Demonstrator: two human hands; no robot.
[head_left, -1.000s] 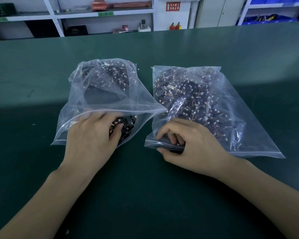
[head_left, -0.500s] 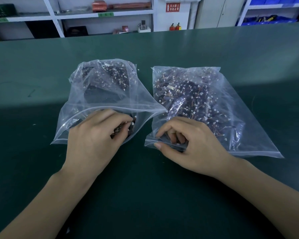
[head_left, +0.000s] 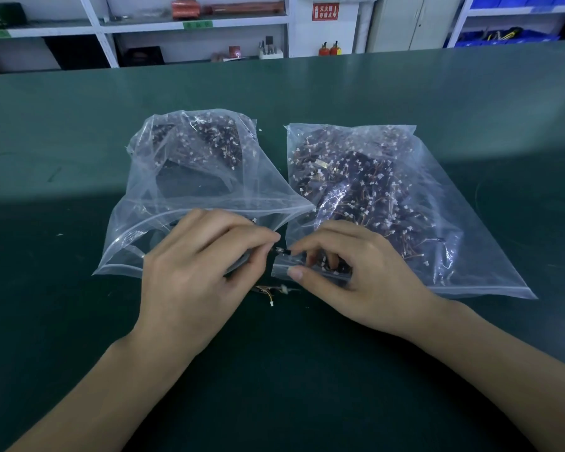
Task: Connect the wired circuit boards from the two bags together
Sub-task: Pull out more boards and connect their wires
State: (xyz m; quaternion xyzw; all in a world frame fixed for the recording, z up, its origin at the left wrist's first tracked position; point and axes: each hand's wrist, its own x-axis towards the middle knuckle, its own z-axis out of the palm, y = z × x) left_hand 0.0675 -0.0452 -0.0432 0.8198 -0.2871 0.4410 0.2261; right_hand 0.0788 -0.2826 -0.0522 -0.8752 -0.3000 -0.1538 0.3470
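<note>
a dark green tabletop (head_left: 405, 93) runs out to white shelves (head_left: 193, 24) at twelve o'clock. two clear zip bags sit side by side ahead of me, mouths toward me: the left bag (head_left: 190, 177) and the right bag (head_left: 388, 197), both heaped with small dark wired circuit boards. my left hand (head_left: 196, 275) and right hand (head_left: 353, 272) meet between the mouths, each pinching one end of a small black piece (head_left: 280, 250); loose wires (head_left: 271, 290) trail just below at six o'clock.

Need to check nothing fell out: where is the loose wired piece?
Head view: the loose wired piece lies on the green table, below the hands' meeting fingertips.
</note>
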